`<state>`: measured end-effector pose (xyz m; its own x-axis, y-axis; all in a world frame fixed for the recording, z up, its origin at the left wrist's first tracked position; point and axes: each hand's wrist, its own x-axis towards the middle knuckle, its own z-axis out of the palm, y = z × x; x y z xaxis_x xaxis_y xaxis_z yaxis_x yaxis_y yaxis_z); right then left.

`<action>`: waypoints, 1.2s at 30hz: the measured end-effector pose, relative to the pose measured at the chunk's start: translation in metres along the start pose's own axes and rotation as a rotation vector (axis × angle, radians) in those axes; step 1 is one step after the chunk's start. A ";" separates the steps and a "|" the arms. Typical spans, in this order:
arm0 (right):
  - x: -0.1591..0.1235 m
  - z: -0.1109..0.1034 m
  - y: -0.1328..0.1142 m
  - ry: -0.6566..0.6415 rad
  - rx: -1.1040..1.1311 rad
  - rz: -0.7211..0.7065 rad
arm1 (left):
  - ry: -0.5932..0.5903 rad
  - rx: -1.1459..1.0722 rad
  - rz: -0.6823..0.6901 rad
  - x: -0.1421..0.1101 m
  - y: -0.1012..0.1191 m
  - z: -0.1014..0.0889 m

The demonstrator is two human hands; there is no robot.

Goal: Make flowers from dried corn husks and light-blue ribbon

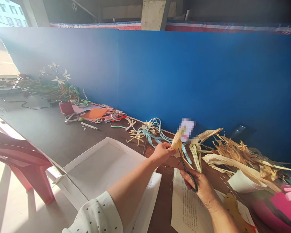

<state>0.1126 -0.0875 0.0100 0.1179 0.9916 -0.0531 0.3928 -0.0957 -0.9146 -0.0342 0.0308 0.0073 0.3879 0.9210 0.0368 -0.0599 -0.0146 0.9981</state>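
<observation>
My left hand (163, 152) pinches a pale yellow corn husk (176, 141) above the dark table. In my right hand (200, 185) is a pair of black-handled scissors (191, 177), fingers wrapped round the handle loops. The scissor blades point up and to the left and meet the lower edge of the husk; whether they are apart there I cannot tell. Behind the husk lie light blue ribbons and cords (160, 127) with several husk flowers (137, 134). Printed sheets of paper (184, 207) lie under my right hand.
A white open cardboard box (108, 141) lies at the left. Dried husks (230, 152) pile up at the right around a white cup (244, 183), near a pink bag (276, 210). Red craft scraps (106, 113) lie along the blue partition (196, 81). A red plastic chair (21, 158) stands far left.
</observation>
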 end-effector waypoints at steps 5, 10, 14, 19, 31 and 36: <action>-0.001 0.000 -0.004 -0.012 -0.004 -0.005 | 0.007 0.002 -0.001 0.002 -0.004 0.001; -0.002 0.000 -0.006 0.000 -0.026 -0.004 | 0.016 -0.004 -0.027 0.002 -0.004 0.001; -0.002 0.000 -0.006 0.019 -0.026 -0.002 | 0.013 -0.010 -0.035 0.000 -0.001 0.001; 0.000 -0.001 -0.003 0.037 0.016 0.010 | 0.013 -0.018 -0.017 0.000 -0.002 0.002; 0.000 -0.001 -0.002 0.036 -0.022 -0.003 | 0.004 -0.030 -0.040 -0.005 0.001 0.007; 0.000 -0.002 -0.004 0.030 -0.026 -0.006 | -0.002 -0.023 -0.027 -0.002 -0.002 0.006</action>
<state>0.1127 -0.0868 0.0143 0.1427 0.9891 -0.0348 0.4173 -0.0921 -0.9041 -0.0293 0.0263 0.0053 0.3914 0.9202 0.0098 -0.0700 0.0192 0.9974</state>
